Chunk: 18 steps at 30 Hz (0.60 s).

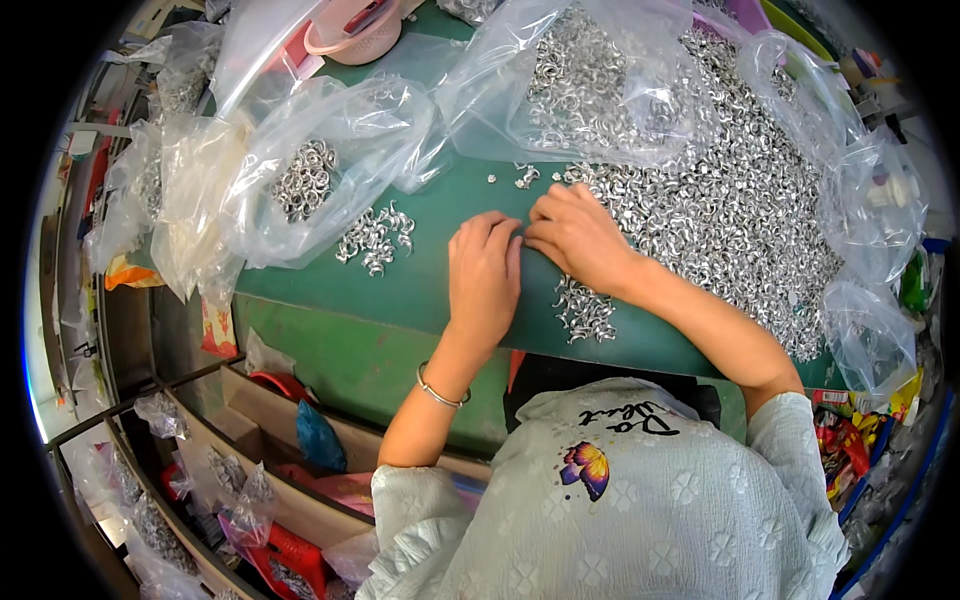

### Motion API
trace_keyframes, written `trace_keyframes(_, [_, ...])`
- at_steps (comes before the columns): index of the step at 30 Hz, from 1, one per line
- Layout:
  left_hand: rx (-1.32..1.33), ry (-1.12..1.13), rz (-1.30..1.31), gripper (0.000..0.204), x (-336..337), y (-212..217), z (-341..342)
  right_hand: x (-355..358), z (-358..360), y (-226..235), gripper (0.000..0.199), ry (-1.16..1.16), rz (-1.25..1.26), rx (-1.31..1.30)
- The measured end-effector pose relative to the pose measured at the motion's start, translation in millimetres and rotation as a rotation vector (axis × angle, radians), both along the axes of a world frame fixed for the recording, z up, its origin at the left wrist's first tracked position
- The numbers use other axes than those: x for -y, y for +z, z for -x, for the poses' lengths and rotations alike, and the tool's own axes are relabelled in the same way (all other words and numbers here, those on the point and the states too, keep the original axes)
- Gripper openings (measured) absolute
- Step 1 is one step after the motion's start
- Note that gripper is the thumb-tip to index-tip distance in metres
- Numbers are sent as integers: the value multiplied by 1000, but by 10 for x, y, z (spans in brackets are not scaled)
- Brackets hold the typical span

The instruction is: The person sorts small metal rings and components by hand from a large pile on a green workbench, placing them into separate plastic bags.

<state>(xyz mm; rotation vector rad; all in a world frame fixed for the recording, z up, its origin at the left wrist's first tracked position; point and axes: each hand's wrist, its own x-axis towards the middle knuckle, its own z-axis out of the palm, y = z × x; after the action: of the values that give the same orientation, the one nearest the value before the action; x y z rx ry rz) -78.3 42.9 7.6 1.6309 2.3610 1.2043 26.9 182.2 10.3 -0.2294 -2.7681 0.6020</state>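
My left hand (486,265) and my right hand (580,232) meet over the green tabletop (400,295), fingers bent and fingertips close together. Each is closed in a pinch; whatever lies between the fingertips is hidden or too small to name. A large heap of small, curved silver metal pieces (725,200) spreads to the right, behind and beside my right forearm. Just below my right wrist lies a small cluster of the same pieces (585,312). Left of my left hand sits another small group of curved silver pieces (376,240). A few bits (527,177) lie beyond my fingers.
A clear plastic bag (390,115) at the left holds shiny silver pieces. Another clear bag (480,90) covers part of the heap. A pink basket (355,45) stands at the far left. Below the table's front edge, a divided wooden shelf (245,400) holds bags and red containers.
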Motion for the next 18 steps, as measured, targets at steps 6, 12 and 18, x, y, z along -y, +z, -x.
trace_keyframes(6, [-87, -89, 60, 19, -131, -57, -107, -351, 264, -112, 17, -128, -164, -141])
trace_keyframes(12, [-110, -7, 68, 17, 25, -129, -26, -281, 111, -19, 16, -179, -86, -4])
trace_keyframes(18, [-103, 34, 96, 22, 49, -100, -32, -231, 124, -59, 14, -165, -42, -159])
